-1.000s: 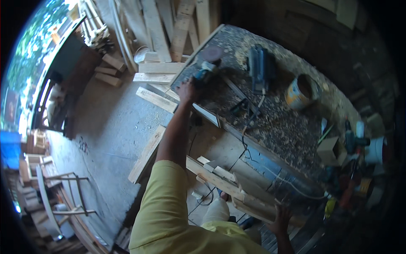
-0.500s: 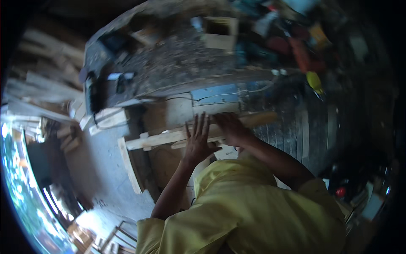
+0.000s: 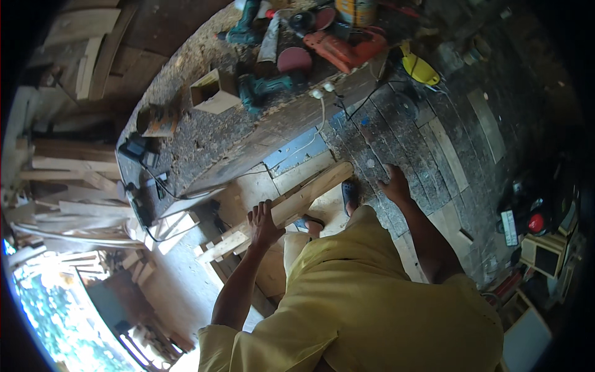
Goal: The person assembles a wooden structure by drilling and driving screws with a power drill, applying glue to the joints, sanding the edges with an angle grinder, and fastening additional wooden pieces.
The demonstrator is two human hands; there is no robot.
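A long, pale wooden plank (image 3: 315, 186) lies at an angle below the front of the bench, above my feet, with shorter pieces beneath its left part. My left hand (image 3: 263, 226) grips it near the middle, fingers curled over the wood. My right hand (image 3: 393, 185) is off to the right of the plank's end, thumb and fingers apart with nothing visible in them. Sandals (image 3: 350, 197) show on my feet below the plank.
The sawdust-covered bench (image 3: 204, 149) holds green drills (image 3: 260, 93), a red power tool (image 3: 347, 49), a cardboard box (image 3: 214, 93) and cables. A yellow tool (image 3: 421, 67) is at its right end. Stacked boards (image 3: 74, 167) stand left; red-and-black items (image 3: 536, 220) sit right.
The view has swung round from the bench's left part. My left hand has left the power tool on the bench for the plank. My right hand has moved off the plank to the right.
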